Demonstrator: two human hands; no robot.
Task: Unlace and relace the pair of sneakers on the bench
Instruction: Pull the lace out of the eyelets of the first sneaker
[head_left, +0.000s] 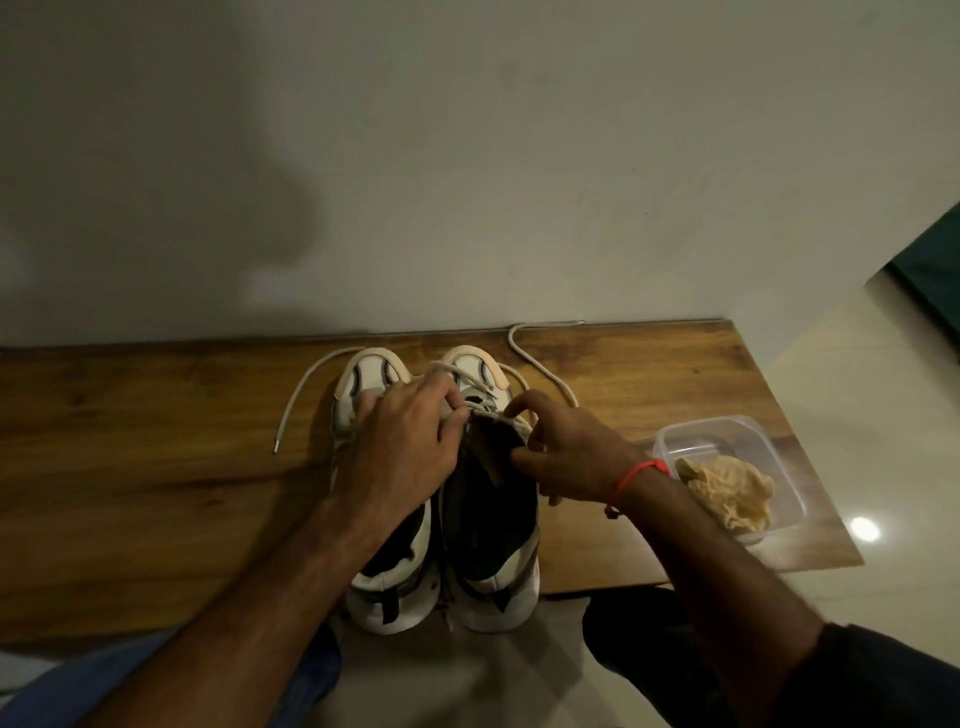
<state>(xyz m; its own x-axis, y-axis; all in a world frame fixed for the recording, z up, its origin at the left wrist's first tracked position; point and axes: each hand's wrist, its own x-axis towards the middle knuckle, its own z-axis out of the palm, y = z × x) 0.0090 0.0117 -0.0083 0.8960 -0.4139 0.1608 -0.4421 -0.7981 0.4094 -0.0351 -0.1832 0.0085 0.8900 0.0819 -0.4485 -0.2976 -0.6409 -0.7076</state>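
Two white sneakers with dark linings stand side by side on the wooden bench (156, 467), toes toward the wall. My left hand (405, 447) lies across the left sneaker (384, 597) and pinches the cream lace at the top eyelets of the right sneaker (488, 519). My right hand (566, 447) grips the right sneaker's tongue and collar edge from the right. One loose lace end (301, 395) curves off to the left of the toes. Another lace end (530, 348) trails to the right near the wall.
A clear plastic container (763, 441) holding a crumpled beige cloth (732, 493) sits at the bench's right end. The wall rises right behind the bench. Glossy floor lies to the right, and my knees are below the front edge.
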